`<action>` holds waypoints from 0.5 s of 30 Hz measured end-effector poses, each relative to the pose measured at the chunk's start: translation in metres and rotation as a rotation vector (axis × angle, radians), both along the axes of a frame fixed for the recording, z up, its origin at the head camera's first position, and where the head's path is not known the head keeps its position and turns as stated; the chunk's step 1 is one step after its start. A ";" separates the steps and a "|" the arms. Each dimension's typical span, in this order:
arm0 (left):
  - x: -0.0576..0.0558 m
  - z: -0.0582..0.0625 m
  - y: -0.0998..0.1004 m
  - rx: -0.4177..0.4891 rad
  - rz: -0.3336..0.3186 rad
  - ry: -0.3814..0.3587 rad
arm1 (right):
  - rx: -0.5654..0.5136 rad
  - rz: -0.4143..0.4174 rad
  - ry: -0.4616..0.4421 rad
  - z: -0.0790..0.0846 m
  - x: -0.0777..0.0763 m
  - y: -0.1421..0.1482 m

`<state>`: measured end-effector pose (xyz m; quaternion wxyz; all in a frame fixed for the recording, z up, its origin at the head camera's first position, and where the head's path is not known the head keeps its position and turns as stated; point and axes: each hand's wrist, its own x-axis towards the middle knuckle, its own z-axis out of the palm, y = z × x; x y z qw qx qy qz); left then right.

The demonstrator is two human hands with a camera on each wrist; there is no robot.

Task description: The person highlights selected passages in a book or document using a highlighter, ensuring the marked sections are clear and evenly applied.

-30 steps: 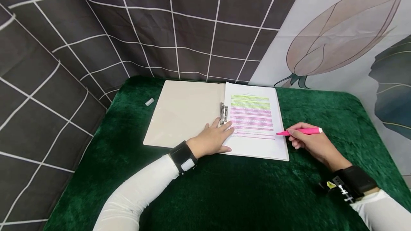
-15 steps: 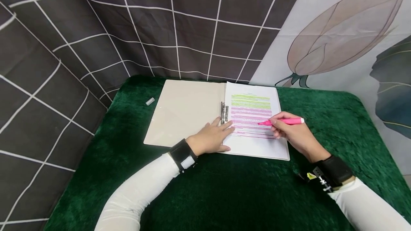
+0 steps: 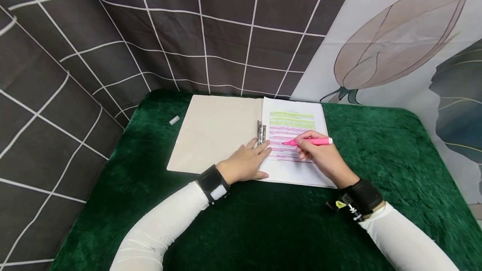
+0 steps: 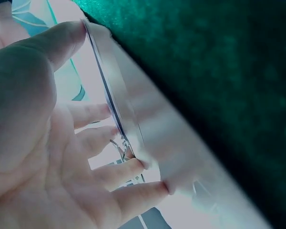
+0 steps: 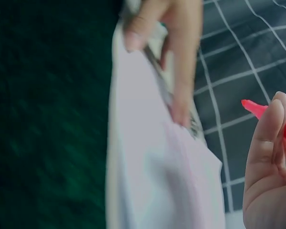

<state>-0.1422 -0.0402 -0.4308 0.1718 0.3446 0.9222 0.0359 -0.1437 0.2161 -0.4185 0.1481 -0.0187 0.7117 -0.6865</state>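
Observation:
A pink highlighter [image 3: 318, 141] is pinched between the thumb and fingers of my right hand [image 3: 315, 152], its tip over the pink-marked lines in the head view. Beneath it lies a printed sheet [image 3: 290, 172], striped yellow-green at the top and pink below. My left hand [image 3: 246, 162] is spread flat across the folder's fold, its fingertips at the sheet's left edge. The folder [image 3: 218, 133] lies open, with a metal clip [image 3: 260, 131] along its spine. In the right wrist view the highlighter's tip [image 5: 248, 104] juts past the thumb.
A small whitish cap-like piece [image 3: 174, 120] lies left of the folder. Green plush cloth [image 3: 256, 229] covers the table. A dark curtain [image 3: 169, 32] with a white grid hangs behind and at the left, beside a pale one with a flower print.
My right hand has moved left with the highlighter, from the sheet's right edge to the middle of the pink lines. The left hand has stayed in place.

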 end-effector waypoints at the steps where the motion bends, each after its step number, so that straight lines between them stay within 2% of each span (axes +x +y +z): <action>1: 0.000 0.000 0.000 -0.003 0.000 0.001 | 0.017 0.010 -0.001 -0.004 0.001 -0.004; 8: 0.001 0.000 0.002 -0.019 0.003 -0.009 | 0.053 0.079 0.025 -0.025 0.007 -0.021; 15: 0.000 0.002 0.001 -0.030 0.005 -0.017 | 0.149 0.098 0.024 -0.034 0.006 -0.027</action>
